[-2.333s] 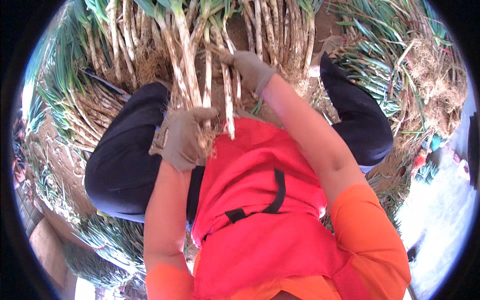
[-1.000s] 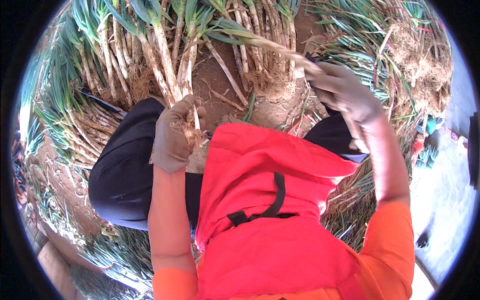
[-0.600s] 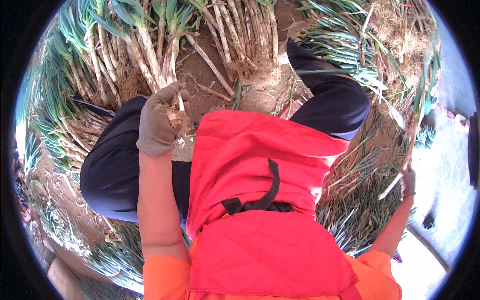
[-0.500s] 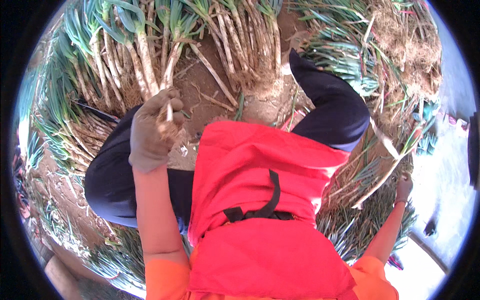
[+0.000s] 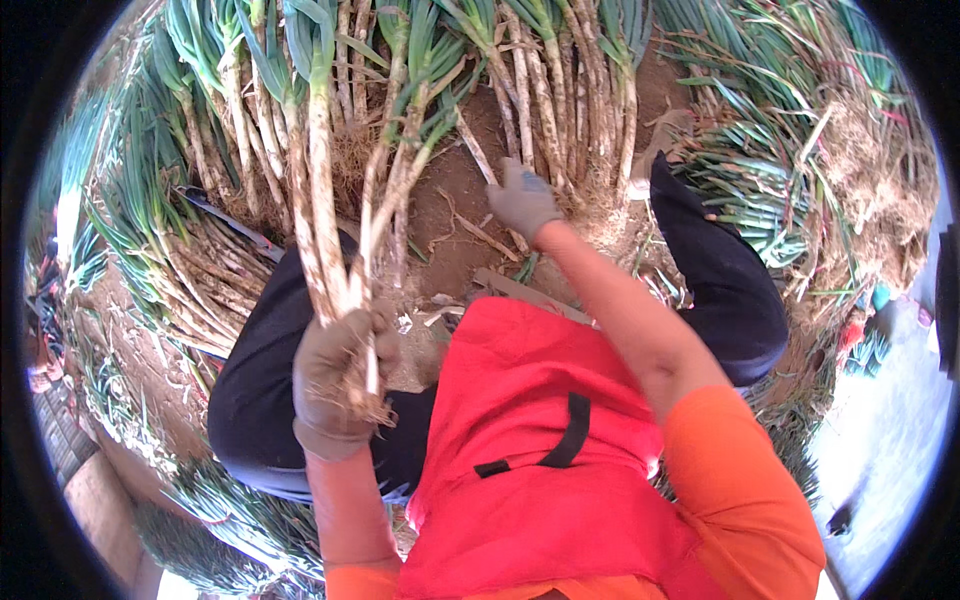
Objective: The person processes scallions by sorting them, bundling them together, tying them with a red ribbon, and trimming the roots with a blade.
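Green onions (image 5: 320, 150) gripped low in gloved L hand (image 5: 340, 375), fingers closed, roots (image 5: 372, 406) poking out below.
Held by L thigh (image 5: 255, 400), leaves (image 5: 311, 40) pointing away. With R hand (image 5: 524, 200), reaching loose stalk (image 5: 476, 147); fingers bent, can't tell if gripping. Prob. light; stiffish at white shanks (image 5: 324, 215), softer & easily torn up top; dry-looking, so prob. gritty vs. slippery. Best taken low on shanks, just above roots, w/ firm, non-crushing squeeze.

No legible text (nor any numbers).
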Tool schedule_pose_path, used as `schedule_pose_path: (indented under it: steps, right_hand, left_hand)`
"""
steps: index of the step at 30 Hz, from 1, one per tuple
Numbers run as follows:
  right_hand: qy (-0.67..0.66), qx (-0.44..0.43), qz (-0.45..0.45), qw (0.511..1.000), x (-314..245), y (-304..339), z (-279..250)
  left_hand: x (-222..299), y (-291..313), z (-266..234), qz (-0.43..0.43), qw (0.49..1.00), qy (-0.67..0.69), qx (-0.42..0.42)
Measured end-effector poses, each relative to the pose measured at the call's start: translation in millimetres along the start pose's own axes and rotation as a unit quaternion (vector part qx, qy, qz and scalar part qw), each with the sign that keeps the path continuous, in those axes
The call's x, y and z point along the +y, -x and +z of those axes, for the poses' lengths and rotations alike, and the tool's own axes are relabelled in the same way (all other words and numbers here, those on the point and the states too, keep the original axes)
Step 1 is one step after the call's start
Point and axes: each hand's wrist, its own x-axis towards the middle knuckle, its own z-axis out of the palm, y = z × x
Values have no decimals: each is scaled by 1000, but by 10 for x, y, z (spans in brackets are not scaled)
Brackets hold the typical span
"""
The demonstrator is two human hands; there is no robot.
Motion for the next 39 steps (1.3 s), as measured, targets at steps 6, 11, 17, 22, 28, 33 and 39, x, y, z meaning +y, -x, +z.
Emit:
schedule_pose_path:
  steps: [6,11,17,22,28,33,39]
  right_hand:
    - [70,22,96,993,-68,-272,745]
    - [4,-61,115,991,19,-490,623]
    - [-556,-141,108,812,-120,-86,337]
    - [-695,-203,113,680,-728,714,-126]
    - [-579,-198,97,785,-958,1097,-129]
    - [-466,-158,-60,869,-595,967,-87]
    - [-379,-12,-6,925,98,449,230]
  left_hand:
    - [-38,-132,117,-7,993,-106,51]
    - [-30,-182,209,27,958,-276,68]
    - [-144,-143,137,81,937,-330,79]
    - [-543,-296,-24,49,950,-302,63]
    - [-658,-247,-92,39,966,-255,16]
    - [-227,-18,180,-41,969,-243,31]
    - [652,515,215,-17,988,92,-127]
